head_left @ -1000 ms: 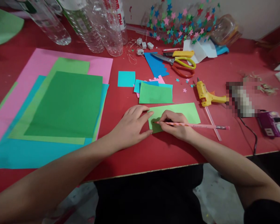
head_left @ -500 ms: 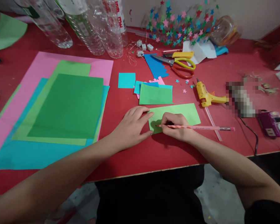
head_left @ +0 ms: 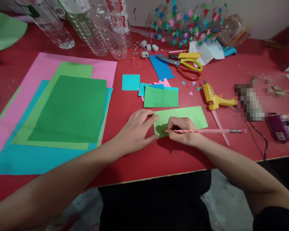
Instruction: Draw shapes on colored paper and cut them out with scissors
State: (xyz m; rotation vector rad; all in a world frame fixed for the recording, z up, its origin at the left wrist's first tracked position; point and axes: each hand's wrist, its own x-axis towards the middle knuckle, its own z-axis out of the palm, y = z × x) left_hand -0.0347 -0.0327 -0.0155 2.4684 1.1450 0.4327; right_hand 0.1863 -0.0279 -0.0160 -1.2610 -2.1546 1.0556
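Observation:
A light green paper strip (head_left: 189,116) lies on the red table. My left hand (head_left: 138,130) rests at its left end, fingers apart, the fingertips touching the paper's edge. Closed round a pink pencil (head_left: 214,131), my right hand (head_left: 183,131) sits over the strip, and the pencil's tip points left near the paper's left part. Just behind the strip are a darker green piece (head_left: 161,98) and some blue and pink scraps. A turquoise square (head_left: 131,82) lies to their left.
Large coloured sheets (head_left: 72,109) cover the left side. Plastic bottles (head_left: 93,32) stand behind. Scissors (head_left: 178,62) and small stars are at the back, with a yellow glue gun (head_left: 213,98) on the right beside a purple device (head_left: 281,126). The table's edge (head_left: 156,177) runs in front.
My right hand and the pencil have shifted slightly to the right. My left hand has stayed in place on the paper.

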